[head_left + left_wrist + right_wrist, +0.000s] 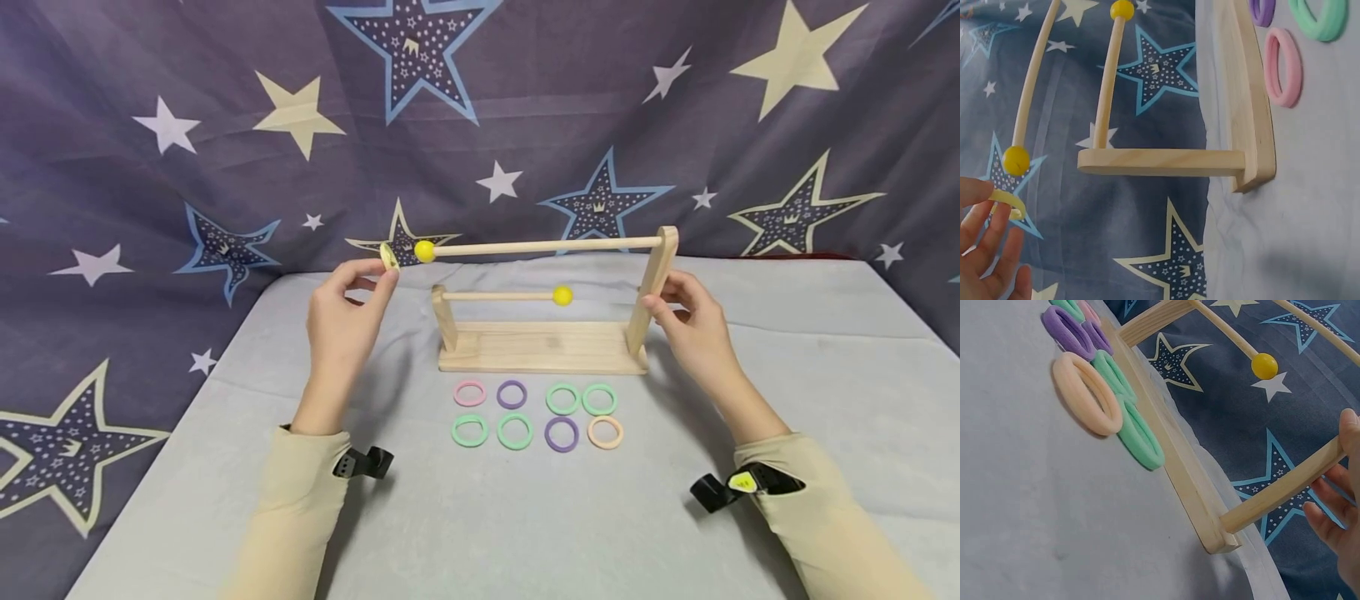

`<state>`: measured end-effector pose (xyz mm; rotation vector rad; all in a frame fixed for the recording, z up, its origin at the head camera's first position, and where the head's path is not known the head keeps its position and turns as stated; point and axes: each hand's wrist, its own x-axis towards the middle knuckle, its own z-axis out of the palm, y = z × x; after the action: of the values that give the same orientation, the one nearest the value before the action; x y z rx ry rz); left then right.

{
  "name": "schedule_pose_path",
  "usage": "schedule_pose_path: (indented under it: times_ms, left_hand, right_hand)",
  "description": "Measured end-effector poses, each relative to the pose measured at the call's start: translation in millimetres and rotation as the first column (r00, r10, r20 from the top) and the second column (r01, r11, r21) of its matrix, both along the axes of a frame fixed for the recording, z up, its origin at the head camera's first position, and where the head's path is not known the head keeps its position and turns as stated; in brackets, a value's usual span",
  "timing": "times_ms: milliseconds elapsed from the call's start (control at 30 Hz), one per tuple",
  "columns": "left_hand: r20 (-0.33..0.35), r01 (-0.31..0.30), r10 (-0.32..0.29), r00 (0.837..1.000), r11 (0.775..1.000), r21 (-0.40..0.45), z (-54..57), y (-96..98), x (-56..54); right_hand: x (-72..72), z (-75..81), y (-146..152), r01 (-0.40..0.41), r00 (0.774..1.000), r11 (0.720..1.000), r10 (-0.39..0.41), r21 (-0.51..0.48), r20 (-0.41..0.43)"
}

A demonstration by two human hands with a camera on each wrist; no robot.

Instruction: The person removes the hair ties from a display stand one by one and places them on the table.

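Observation:
In the head view, my left hand (343,312) pinches a yellow hair tie (389,257) between thumb and fingers. The hair tie is just left of the yellow ball (424,251) that ends the upper rod (547,247) of a wooden rack. The left wrist view also has the yellow hair tie (1009,203) close to that ball (1016,160). My right hand (693,321) holds the rack's tall upright (652,287) at the right, thumb on the near side. A shorter upright (445,318) carries the lower rod (498,297), tipped with another yellow ball (562,296). Both rods are bare.
Two rows of hair ties lie in front of the rack's base (543,347): a pink one (469,393), purple ones (561,435), several mint green ones (514,432) and a peach one (605,432). A star-printed curtain (480,133) hangs behind the pale-covered table (525,525).

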<state>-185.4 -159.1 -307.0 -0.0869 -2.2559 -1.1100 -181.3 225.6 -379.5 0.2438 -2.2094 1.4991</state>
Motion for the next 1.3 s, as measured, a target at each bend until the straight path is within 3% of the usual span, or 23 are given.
schedule_pose_path:
  times_ms: [233, 433, 833, 1033, 1300]
  left_hand:
    - [0.036, 0.011, -0.006, 0.999, 0.992, -0.129, 2.1, -12.7, 13.1]
    - [0.059, 0.018, -0.007, 0.998, 0.982, -0.190, 0.2, -19.9, 21.8]
    - [0.041, 0.066, -0.057, 0.998, 0.951, -0.303, -16.8, -24.8, 30.5]
    - [0.053, 0.100, -0.086, 0.995, 0.913, -0.395, -27.3, -23.9, 31.7]
    - [0.130, 0.177, -0.126, 0.983, 0.830, -0.528, -36.7, -23.0, 35.4]
  right_hand:
    - [-0.2, 1.7, -1.5, -0.003, 1.000, 1.000, 0.003, 0.007, 0.000]
    - [-0.3, 2.3, -0.8, 0.000, 1.000, 1.000, 0.000, 0.019, 0.005]
    - [0.2, 3.0, -0.6, -0.010, 1.000, 1.000, 0.009, 0.013, 0.015]
    - [-0.8, 1.8, 0.9, -0.009, 1.000, 1.000, 0.009, 0.019, 0.017]
    - [1.5, 2.2, 0.3, -0.001, 1.000, 1.000, 0.001, 0.019, 0.021]
